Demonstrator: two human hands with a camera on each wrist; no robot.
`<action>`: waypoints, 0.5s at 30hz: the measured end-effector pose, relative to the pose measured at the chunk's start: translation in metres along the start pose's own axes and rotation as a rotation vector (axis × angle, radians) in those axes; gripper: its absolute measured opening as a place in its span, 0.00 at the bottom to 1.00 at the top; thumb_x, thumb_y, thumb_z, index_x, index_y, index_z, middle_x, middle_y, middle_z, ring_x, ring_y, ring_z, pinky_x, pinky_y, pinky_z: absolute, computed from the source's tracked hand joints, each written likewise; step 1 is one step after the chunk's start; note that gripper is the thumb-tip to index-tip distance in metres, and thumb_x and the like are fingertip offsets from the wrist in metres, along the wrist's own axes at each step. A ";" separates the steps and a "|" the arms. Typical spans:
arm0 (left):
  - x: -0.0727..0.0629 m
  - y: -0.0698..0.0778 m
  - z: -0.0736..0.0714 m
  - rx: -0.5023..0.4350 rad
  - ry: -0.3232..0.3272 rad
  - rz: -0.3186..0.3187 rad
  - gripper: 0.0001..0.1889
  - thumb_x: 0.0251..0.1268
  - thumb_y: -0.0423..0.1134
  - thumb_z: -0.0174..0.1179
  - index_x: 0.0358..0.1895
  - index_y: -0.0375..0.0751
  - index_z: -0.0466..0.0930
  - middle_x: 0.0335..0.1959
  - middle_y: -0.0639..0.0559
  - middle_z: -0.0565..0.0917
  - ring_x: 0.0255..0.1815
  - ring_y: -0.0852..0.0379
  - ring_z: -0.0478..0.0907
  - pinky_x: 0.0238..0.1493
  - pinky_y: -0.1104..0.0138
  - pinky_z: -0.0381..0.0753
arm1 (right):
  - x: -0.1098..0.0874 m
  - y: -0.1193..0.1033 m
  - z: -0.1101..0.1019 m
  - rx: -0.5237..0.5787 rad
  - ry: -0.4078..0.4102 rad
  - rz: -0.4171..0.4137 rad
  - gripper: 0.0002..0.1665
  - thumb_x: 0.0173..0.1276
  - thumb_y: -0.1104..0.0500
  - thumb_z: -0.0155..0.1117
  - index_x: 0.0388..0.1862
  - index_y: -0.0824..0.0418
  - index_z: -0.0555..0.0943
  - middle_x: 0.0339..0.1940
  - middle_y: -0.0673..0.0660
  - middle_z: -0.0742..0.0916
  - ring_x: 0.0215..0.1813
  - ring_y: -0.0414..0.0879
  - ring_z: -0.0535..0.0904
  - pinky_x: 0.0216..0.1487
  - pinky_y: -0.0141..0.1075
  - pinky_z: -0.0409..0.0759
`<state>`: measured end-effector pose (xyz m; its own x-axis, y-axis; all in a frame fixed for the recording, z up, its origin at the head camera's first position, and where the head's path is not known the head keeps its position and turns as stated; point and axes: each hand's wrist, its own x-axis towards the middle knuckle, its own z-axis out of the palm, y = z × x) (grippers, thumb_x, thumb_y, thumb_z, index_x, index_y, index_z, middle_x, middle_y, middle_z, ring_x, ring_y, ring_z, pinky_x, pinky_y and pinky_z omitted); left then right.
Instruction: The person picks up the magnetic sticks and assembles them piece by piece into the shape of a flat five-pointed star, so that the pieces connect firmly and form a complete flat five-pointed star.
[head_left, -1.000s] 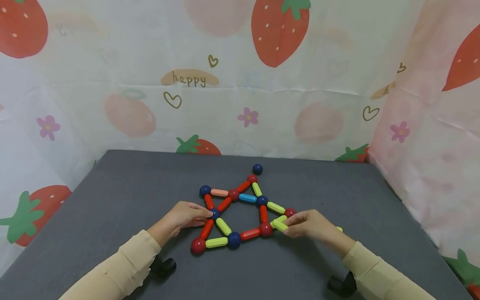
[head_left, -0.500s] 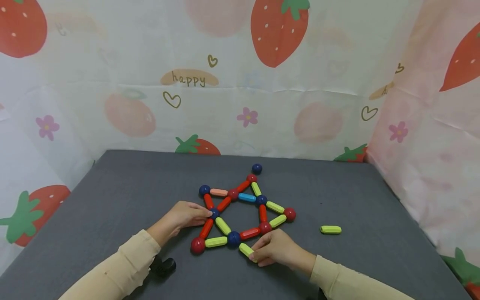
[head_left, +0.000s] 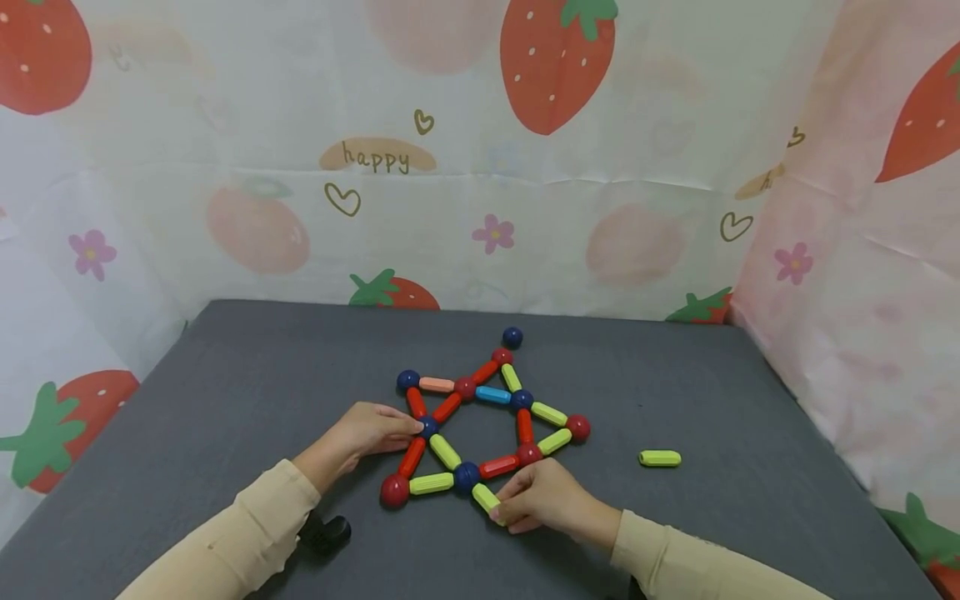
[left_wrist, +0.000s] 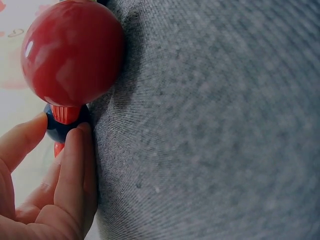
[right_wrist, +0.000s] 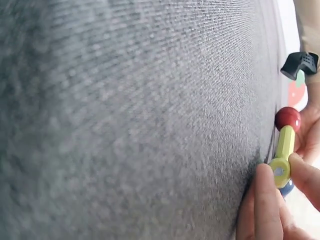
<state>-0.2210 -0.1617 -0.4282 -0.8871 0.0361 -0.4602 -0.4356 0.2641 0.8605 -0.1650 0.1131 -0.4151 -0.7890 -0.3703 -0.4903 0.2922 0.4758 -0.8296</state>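
A flat star-like frame of coloured magnetic rods and balls lies on the grey table. My left hand (head_left: pixel 378 435) pinches the dark blue ball (head_left: pixel 428 427) at the frame's left; the left wrist view shows this ball (left_wrist: pixel 56 129) between thumb and fingers, behind a large red ball (left_wrist: pixel 72 52). Low in front, my right hand (head_left: pixel 551 502) grips a yellow-green rod (head_left: pixel 486 498) by its near end. The rod's far end is right at the front dark blue ball (head_left: pixel 467 477). In the right wrist view, the held rod (right_wrist: pixel 279 172) shows its round end between thumb and fingers.
A loose yellow-green rod (head_left: pixel 660 458) lies to the right on the grey table (head_left: pixel 720 400). Behind the frame's top red ball (head_left: pixel 502 357) sits another dark blue ball (head_left: pixel 512 337). A strawberry-print cloth (head_left: pixel 555 192) hangs behind the table.
My right hand has carried its rod from the frame's right side to the front blue ball. A yellow-green rod there now joins two red balls. My left hand has stayed put.
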 end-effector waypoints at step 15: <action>0.000 0.000 0.001 -0.006 -0.022 0.020 0.19 0.61 0.37 0.70 0.51 0.27 0.83 0.42 0.47 0.89 0.39 0.61 0.87 0.49 0.63 0.87 | -0.038 0.016 -0.115 -0.099 0.105 -0.182 0.27 0.61 0.55 0.75 0.51 0.74 0.82 0.41 0.55 0.90 0.41 0.44 0.88 0.46 0.44 0.88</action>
<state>-0.2211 -0.1603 -0.4288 -0.8920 0.0628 -0.4477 -0.4189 0.2577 0.8707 -0.1924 0.2266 -0.3793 -0.8773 -0.3745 -0.3002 0.0895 0.4868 -0.8689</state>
